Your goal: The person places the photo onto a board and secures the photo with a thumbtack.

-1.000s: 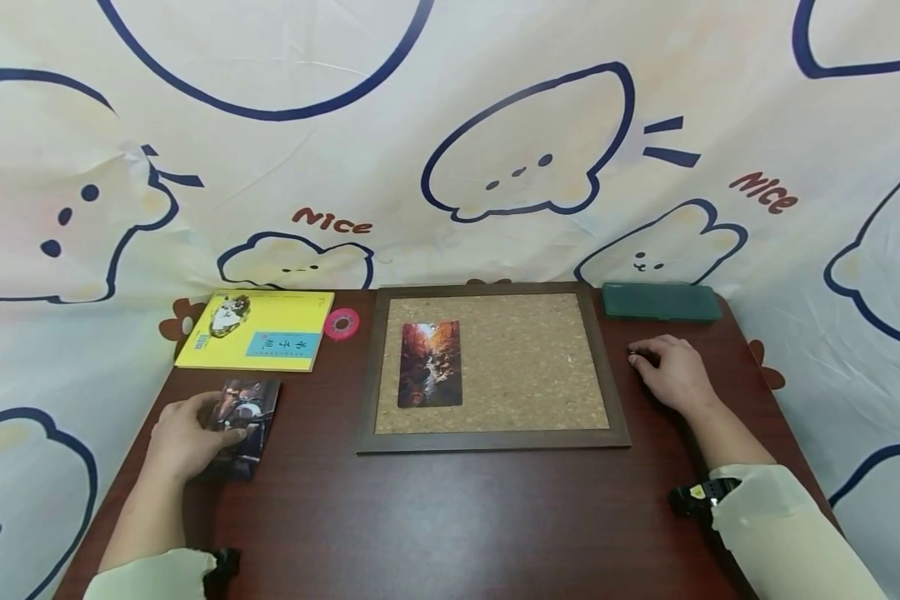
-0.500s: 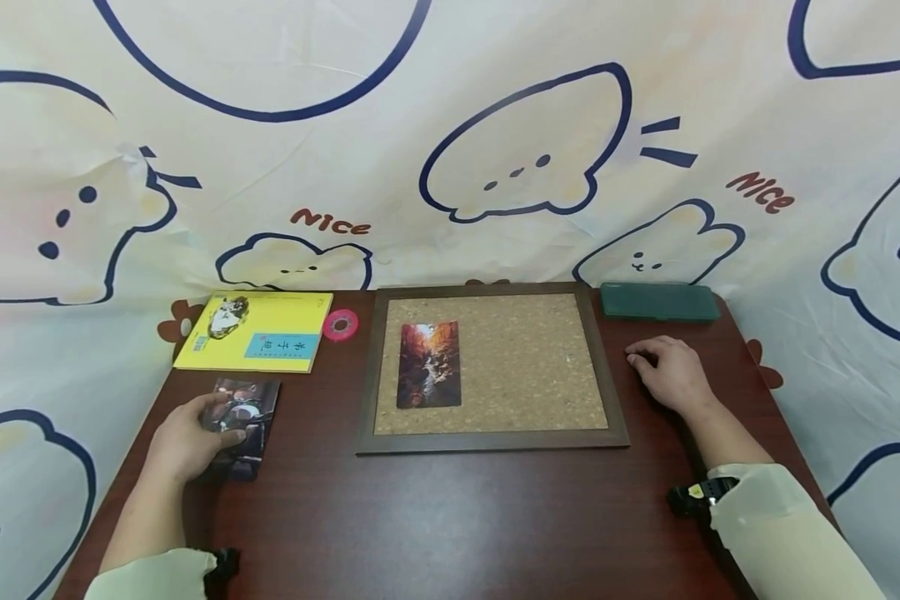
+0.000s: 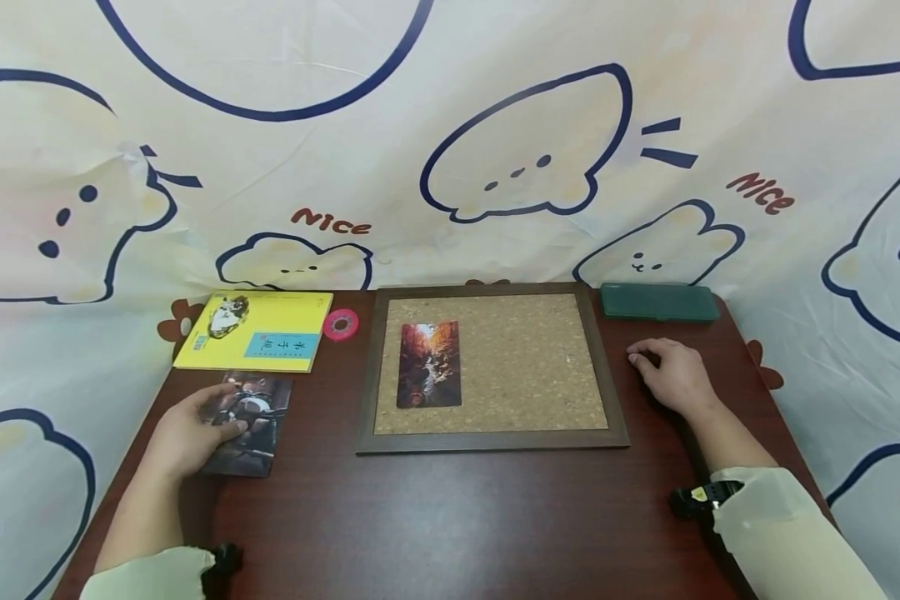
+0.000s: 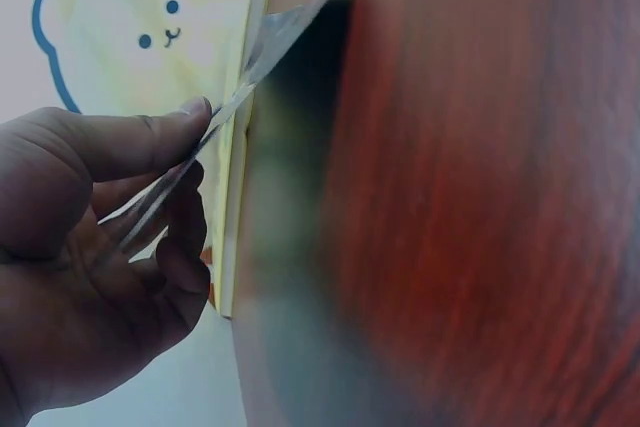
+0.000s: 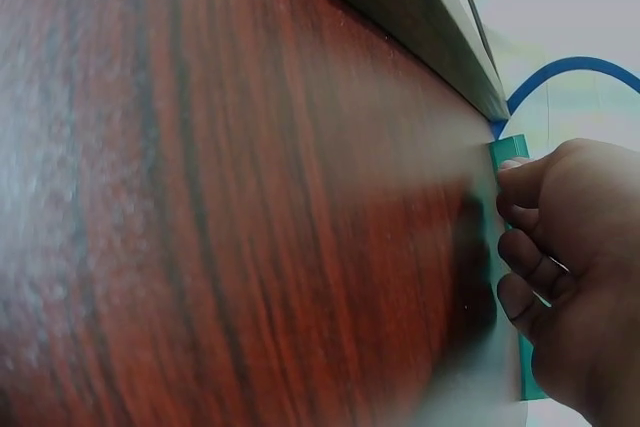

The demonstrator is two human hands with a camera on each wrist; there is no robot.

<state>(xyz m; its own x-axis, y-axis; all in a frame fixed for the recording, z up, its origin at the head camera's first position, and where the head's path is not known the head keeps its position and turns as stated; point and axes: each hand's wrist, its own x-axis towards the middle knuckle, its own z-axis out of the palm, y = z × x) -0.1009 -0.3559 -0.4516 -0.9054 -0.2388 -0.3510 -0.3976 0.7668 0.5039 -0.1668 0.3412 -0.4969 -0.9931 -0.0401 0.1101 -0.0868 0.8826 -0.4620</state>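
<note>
Head view shows the left hand (image 3: 187, 433) pinching a dark glossy photo card (image 3: 249, 423) by its edge, lifting it off the dark wooden table (image 3: 450, 517), while the right hand (image 3: 671, 375) rests loosely curled, holding nothing, beside the wood-framed cork board (image 3: 495, 367).

Warm wood, cork and cartoon cloth: the colours we see

We see a dark red-brown wooden table (image 3: 457, 517) with black grain, a speckled tan cork board (image 3: 525, 367) in a dark brown frame, and on it a photo card of orange autumn trees (image 3: 429, 364). A dark, brownish picture card (image 3: 249, 412) lies by our left hand (image 3: 183, 437). We note a yellow book with a blue label (image 3: 258, 329), a pink tape roll (image 3: 342, 324), a dark green flat case (image 3: 660, 301), and a cream backdrop cloth (image 3: 450, 125) with navy-outlined creatures and red "Nice" lettering.
</note>
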